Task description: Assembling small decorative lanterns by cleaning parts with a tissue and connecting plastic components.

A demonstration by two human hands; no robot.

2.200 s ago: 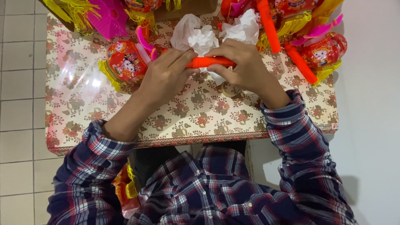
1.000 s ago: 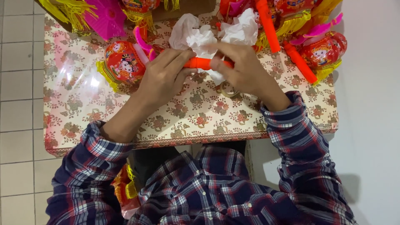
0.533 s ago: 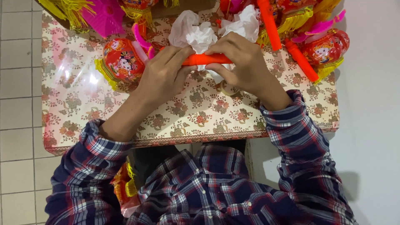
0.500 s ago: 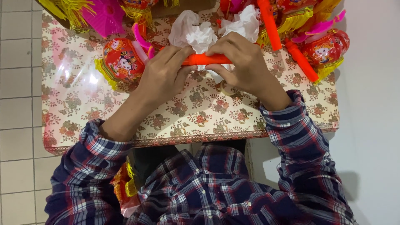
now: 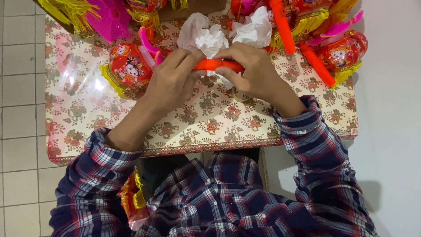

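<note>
**Both hands on one orange stick, near the far edge**

So the person in the plaid flannel shirt (image 5: 245, 197) is sitting at the near edge of the floral-patterned cloth-covered surface (image 5: 131, 127), and both hands are working on a short orange plastic stick (image 5: 217, 66) lying sideways just inside the far edge, about the middle of it. The left hand (image 5: 173, 81) is closing its grip around the stick's left end, fingers curled over the top. The right hand (image 5: 252, 72) is wrapping the right end, thumb underneath, fingers tight, so neither grip is showing any gap. Only the middle of the stick is peeking out between them.

Right behind the stick, two crumpled white tissue wads (image 5: 206, 35) are sitting against the far edge. A round red paper lantern with yellow fringe (image 5: 127, 66) is lying just beside the left hand. Toward the far right corner, another red lantern (image 5: 342, 52) and two more long orange sticks (image 5: 318, 63) are piling up, near the right hand but apart from it.
</note>
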